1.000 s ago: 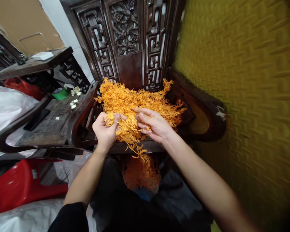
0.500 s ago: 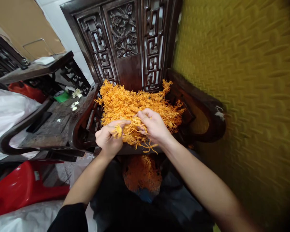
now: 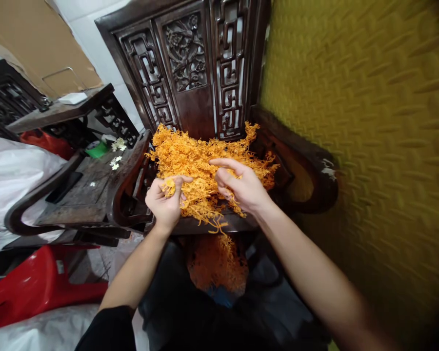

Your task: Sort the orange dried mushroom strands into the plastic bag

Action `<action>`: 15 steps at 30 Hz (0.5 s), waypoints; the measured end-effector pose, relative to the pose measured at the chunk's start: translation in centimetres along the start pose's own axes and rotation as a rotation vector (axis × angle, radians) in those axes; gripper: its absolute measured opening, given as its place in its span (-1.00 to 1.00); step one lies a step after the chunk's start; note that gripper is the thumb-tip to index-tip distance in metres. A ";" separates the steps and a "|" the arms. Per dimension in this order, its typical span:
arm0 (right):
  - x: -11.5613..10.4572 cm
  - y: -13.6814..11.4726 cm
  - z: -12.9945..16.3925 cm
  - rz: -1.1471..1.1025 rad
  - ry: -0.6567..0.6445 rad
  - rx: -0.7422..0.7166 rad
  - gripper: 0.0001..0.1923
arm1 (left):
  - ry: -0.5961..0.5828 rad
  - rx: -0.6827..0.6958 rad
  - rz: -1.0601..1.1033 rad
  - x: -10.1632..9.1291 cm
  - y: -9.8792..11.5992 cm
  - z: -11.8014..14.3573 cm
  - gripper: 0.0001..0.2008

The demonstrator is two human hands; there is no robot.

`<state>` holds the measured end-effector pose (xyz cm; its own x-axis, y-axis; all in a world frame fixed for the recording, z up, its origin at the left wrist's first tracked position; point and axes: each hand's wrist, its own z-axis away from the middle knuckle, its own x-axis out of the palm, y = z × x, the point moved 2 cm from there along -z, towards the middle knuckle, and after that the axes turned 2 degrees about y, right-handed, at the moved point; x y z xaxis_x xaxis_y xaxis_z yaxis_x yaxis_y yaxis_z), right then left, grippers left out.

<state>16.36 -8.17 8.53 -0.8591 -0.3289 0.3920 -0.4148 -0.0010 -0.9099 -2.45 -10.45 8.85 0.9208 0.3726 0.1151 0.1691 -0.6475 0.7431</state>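
Observation:
A heap of bright orange, thin, branching strands (image 3: 197,151) with small clustered tips covers the seat of a carved dark wooden chair (image 3: 201,112). My left hand (image 3: 164,202) is closed at the heap's front left, with an orange sprig (image 3: 168,186) gripped between thumb and fingers. At the front right, my right hand (image 3: 243,187) has its index finger stretched toward the left and its thumb apart from it. Its other fingers are curled and partly hidden, close to loose strands. Several strands hang over the seat's front edge between the hands.
Left stands another dark wooden chair (image 3: 76,207) with green tape (image 3: 97,149) and small pale flower-shaped pieces (image 3: 116,161) on it. A red plastic stool (image 3: 40,282) and white bags (image 3: 22,170) are nearby. A yellow textured wall (image 3: 351,87) rises on the right. Orange-brown material (image 3: 217,265) lies below the seat.
My right hand has drawn slightly right, away from my left, and its index finger has straightened out of a pinch. My left hand still grips its orange sprig. The view has shifted slightly.

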 end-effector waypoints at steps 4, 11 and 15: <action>1.0 -0.3 0.1 0.301 -0.126 -0.051 -0.63 | -0.102 -0.117 0.056 0.4 0.1 0.4 -0.57; -1.4 -0.5 -1.1 0.181 0.261 -0.179 -0.57 | 0.073 -0.111 0.065 -0.8 1.1 -1.0 -0.56; -3.2 -0.8 -1.4 0.023 0.422 -0.164 -0.50 | 0.083 -0.124 0.070 -1.3 1.1 -1.5 -0.56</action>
<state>18.96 -5.81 8.17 -0.9014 0.0870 0.4242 -0.4073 0.1624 -0.8988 -3.96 -10.64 10.46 0.8956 0.3868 0.2197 0.0562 -0.5884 0.8066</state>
